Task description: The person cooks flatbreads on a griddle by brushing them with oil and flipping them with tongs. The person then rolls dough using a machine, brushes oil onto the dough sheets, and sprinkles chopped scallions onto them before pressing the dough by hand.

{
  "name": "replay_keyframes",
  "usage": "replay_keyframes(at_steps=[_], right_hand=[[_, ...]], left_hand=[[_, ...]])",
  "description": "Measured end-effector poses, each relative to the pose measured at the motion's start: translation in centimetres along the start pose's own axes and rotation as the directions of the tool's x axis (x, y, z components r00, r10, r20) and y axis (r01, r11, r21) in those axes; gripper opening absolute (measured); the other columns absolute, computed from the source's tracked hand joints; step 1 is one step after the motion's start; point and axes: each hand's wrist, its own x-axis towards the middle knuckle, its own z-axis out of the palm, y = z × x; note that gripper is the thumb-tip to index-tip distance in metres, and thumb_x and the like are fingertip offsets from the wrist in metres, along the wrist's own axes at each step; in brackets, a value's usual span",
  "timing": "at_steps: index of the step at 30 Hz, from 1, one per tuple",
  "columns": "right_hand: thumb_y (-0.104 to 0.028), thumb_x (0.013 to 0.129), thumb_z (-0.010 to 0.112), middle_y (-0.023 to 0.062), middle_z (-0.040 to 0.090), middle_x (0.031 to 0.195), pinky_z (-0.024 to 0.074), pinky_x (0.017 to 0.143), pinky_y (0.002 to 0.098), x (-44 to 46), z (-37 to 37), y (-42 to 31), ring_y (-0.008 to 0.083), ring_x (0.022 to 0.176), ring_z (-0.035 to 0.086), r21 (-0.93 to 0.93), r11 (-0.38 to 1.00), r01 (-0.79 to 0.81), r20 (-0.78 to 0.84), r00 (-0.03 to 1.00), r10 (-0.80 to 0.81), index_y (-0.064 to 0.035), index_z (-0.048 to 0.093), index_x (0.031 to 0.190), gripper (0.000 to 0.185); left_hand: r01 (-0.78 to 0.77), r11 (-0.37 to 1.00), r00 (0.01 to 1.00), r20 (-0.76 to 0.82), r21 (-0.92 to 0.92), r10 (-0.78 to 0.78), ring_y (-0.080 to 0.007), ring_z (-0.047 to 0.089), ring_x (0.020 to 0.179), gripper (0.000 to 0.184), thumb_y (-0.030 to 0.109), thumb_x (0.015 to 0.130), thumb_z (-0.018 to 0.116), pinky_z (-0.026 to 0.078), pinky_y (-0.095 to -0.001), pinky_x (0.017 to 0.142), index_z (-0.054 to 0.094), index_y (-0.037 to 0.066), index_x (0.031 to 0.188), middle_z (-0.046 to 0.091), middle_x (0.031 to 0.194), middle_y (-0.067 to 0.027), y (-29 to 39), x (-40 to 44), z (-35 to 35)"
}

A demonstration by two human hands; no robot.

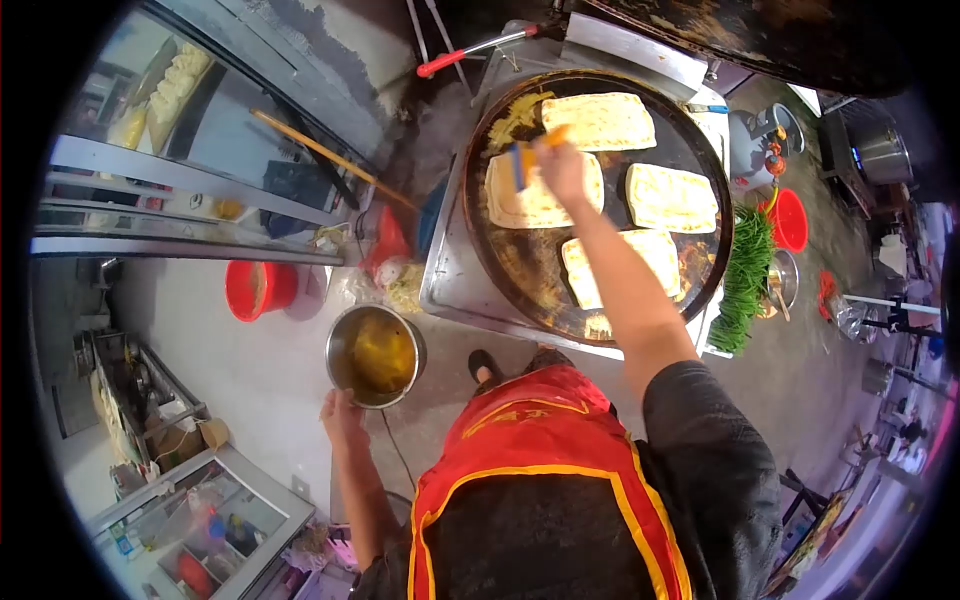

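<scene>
My right hand [562,168] is closed around a brush [519,166] with an orange handle and a blue band. The brush, slightly blurred, is over the left flatbread [502,205] on a large round griddle [535,262]. Around it lie more pale rectangular flatbreads: one at the top [610,118], one at the right [675,198], and one at the bottom [590,268], partly hidden by my forearm. My left hand [340,412] grips the rim of a metal pot [419,350] holding yellow liquid like oil.
Green chopped herbs [745,275] lie at the griddle's right side. Red buckets stand on the floor at left [262,290] and right [790,220]. A gas cylinder [745,145] stands at the upper right. A wooden stick [330,155] leans by the glass window.
</scene>
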Motion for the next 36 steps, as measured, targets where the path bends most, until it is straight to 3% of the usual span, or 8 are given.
replay_keyframes(at_steps=[5, 7, 11, 16, 20, 23, 31, 36], right_hand=[[-0.025, 0.081, 0.055, 0.0178, 0.063, 0.066, 0.0484, 0.055, 0.0427, 2.7, -9.6, 1.7, 0.0327, 0.06, 0.062, -0.555, 0.831, -0.022, -0.301, 0.937, -0.176, 0.0004, 0.063, 0.077, 0.026], [-0.021, 0.079, 0.055, 0.0155, 0.063, 0.068, 0.0489, 0.054, 0.0417, 3.6, -6.9, 3.4, 0.0318, 0.06, 0.062, -0.836, 0.517, 0.185, -0.009, 0.937, -0.35, -0.0046, 0.062, 0.073, 0.018], [-0.02, 0.075, 0.056, 0.015, 0.064, 0.077, 0.0524, 0.058, 0.0359, -1.6, 1.7, -0.6, 0.0277, 0.065, 0.063, -0.528, 0.454, 0.718, 0.462, 0.691, -0.556, -0.0052, 0.063, 0.085, 0.019], [-0.027, 0.082, 0.057, 0.0162, 0.06, 0.062, 0.0481, 0.054, 0.0375, 5.3, -2.5, -2.0, 0.0299, 0.057, 0.06, -0.188, 0.943, 0.274, 0.061, 0.962, -0.267, 0.001, 0.058, 0.072, 0.029], [-0.024, 0.086, 0.054, 0.0085, 0.06, 0.06, 0.0459, 0.048, 0.0298, 15.4, -12.7, 9.6, 0.0119, 0.053, 0.058, -0.169, 0.983, -0.074, -0.271, 0.962, 0.026, -0.0017, 0.06, 0.069, 0.029], [-0.028, 0.081, 0.058, 0.0152, 0.064, 0.072, 0.0489, 0.062, 0.041, 17.6, -19.5, 8.8, 0.0309, 0.069, 0.063, -0.378, 0.926, 0.003, -0.426, 0.887, -0.177, -0.0015, 0.062, 0.077, 0.027], [-0.021, 0.08, 0.055, 0.0156, 0.062, 0.088, 0.0506, 0.065, 0.0394, 13.9, -1.7, 3.4, 0.0322, 0.073, 0.062, -0.617, 0.389, 0.684, 0.419, 0.704, -0.574, -0.0049, 0.056, 0.097, 0.023], [-0.026, 0.083, 0.058, 0.0191, 0.061, 0.073, 0.0481, 0.061, 0.0403, 11.8, -4.4, 1.6, 0.0341, 0.068, 0.061, -0.209, 0.929, 0.304, 0.132, 0.951, -0.281, -0.0014, 0.06, 0.085, 0.025]], left_hand=[[0.017, 0.999, 0.997, -0.082, 0.038, -0.014, -0.007, 0.042, 0.058, 0.012, 0.006, 0.081, 0.052, 0.036, -0.0203, 0.052, 0.048, 0.007, 0.07, 0.046, 0.066, 0.002, 0.5, -0.3, 1.0], [0.026, 0.997, 0.995, -0.096, 0.07, -0.019, -0.007, 0.041, 0.057, 0.013, 0.005, 0.08, 0.052, 0.036, -0.0207, 0.051, 0.047, 0.007, 0.068, 0.045, 0.064, 0.0025, 1.1, -0.6, 1.6], [0.013, 0.998, 0.997, -0.071, 0.063, -0.009, -0.0073, 0.042, 0.057, 0.011, 0.005, 0.079, 0.053, 0.036, -0.0205, 0.052, 0.049, 0.007, 0.069, 0.046, 0.064, 0.0026, 1.6, -0.8, 2.4], [0.029, 0.999, 0.994, -0.108, 0.039, -0.024, -0.0081, 0.045, 0.058, 0.004, 0.005, 0.079, 0.054, 0.04, -0.0212, 0.054, 0.053, 0.006, 0.075, 0.05, 0.066, 0.0014, 1.4, -0.2, 3.0], [-0.002, 1.0, 0.995, -0.097, 0.013, 0.004, -0.0082, 0.046, 0.059, 0.002, 0.006, 0.08, 0.054, 0.04, -0.021, 0.055, 0.054, 0.005, 0.078, 0.049, 0.067, 0.0018, 1.2, -0.6, 4.3], [0.005, 0.999, 0.992, -0.123, 0.042, 0.0, -0.0081, 0.046, 0.06, 0.004, 0.009, 0.08, 0.054, 0.039, -0.0206, 0.055, 0.054, 0.005, 0.078, 0.048, 0.068, 0.0019, 1.1, -0.9, 4.6], [0.007, 0.997, 0.994, -0.107, 0.077, 0.001, -0.0081, 0.047, 0.062, 0.005, 0.009, 0.08, 0.053, 0.04, -0.0208, 0.056, 0.053, 0.006, 0.077, 0.048, 0.068, 0.0018, 1.2, -2.2, 5.5], [0.011, 1.0, 0.993, -0.119, 0.026, -0.008, -0.0101, 0.051, 0.066, 0.004, 0.006, 0.08, 0.053, 0.043, -0.0217, 0.059, 0.055, 0.003, 0.081, 0.053, 0.074, -0.0003, 0.9, -2.5, 5.6]])
